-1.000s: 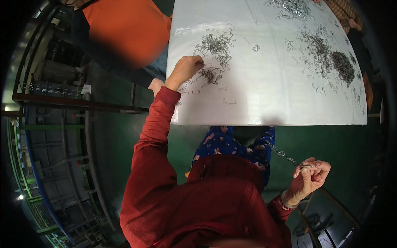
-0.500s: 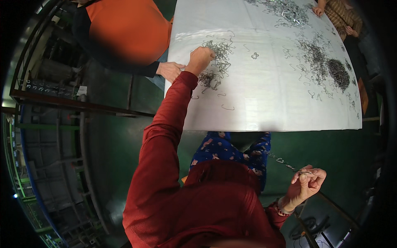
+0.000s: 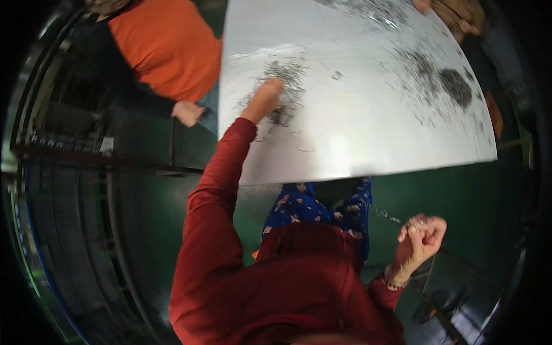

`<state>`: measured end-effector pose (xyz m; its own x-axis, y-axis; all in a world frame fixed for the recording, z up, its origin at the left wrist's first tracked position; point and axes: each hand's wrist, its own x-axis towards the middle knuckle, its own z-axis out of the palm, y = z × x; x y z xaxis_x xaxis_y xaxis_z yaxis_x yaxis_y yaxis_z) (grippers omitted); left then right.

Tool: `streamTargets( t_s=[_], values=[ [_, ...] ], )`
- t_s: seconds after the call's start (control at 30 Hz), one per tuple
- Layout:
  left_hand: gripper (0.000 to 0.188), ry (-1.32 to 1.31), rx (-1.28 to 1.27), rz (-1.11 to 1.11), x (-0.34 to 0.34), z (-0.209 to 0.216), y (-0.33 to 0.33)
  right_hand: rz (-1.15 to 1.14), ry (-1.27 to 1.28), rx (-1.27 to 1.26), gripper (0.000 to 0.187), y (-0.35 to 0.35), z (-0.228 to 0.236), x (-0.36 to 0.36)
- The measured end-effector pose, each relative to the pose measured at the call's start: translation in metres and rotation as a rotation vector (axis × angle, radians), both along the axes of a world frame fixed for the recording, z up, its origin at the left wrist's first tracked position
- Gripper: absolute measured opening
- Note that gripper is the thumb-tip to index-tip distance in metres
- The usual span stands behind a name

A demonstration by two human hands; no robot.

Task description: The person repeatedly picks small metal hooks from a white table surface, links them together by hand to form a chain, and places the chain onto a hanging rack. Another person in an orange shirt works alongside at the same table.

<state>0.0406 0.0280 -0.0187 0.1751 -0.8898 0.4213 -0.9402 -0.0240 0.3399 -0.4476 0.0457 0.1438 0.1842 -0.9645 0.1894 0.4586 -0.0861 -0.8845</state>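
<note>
My left hand (image 3: 264, 99) reaches over a loose pile of bent wire hooks (image 3: 286, 75) near the table's left side. Its fingers are curled and blurred, and whatever they hold is hidden. Off the near right edge of the table, my right hand (image 3: 424, 234) is closed on one end of a chain of linked wire hooks (image 3: 386, 215). The chain slopes from its fingers toward my blue patterned trousers. A few single hooks (image 3: 306, 150) lie on the white tabletop (image 3: 356, 132) in front of the pile.
Beside the table's left edge is a person in orange (image 3: 167, 49), one hand (image 3: 188, 113) low. Another person (image 3: 459, 14) is at the far right. Larger heaps of hooks (image 3: 455, 87) cover the table's right side. A metal frame (image 3: 115, 160) stands at left.
The view has shifted slightly, with the table tilting. The co-worker's hand has drawn away to the left from beside my left wrist. My right hand's fingers have curled in more around the chain.
</note>
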Motion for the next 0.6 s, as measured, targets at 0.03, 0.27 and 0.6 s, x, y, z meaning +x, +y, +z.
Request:
streamTargets(
  t_s=[0.03, 0.27, 0.6],
  values=[
    [0.006, 0.031, -0.039, -0.037, -0.004, 0.003, -0.002, -0.009, -0.006, 0.044, 0.032, 0.001, -0.002, 0.001],
    [0.014, 0.825, 0.108, 0.133, -0.109, 0.073, -0.002, 0.0, -0.053, 0.122, 0.027, 0.0, -0.04, 0.013],
    [0.01, 0.904, 0.024, -0.48, -0.305, 0.124, 0.044, -0.082, -0.069, 0.208, 0.025, 0.006, -0.072, 0.029]
  ],
)
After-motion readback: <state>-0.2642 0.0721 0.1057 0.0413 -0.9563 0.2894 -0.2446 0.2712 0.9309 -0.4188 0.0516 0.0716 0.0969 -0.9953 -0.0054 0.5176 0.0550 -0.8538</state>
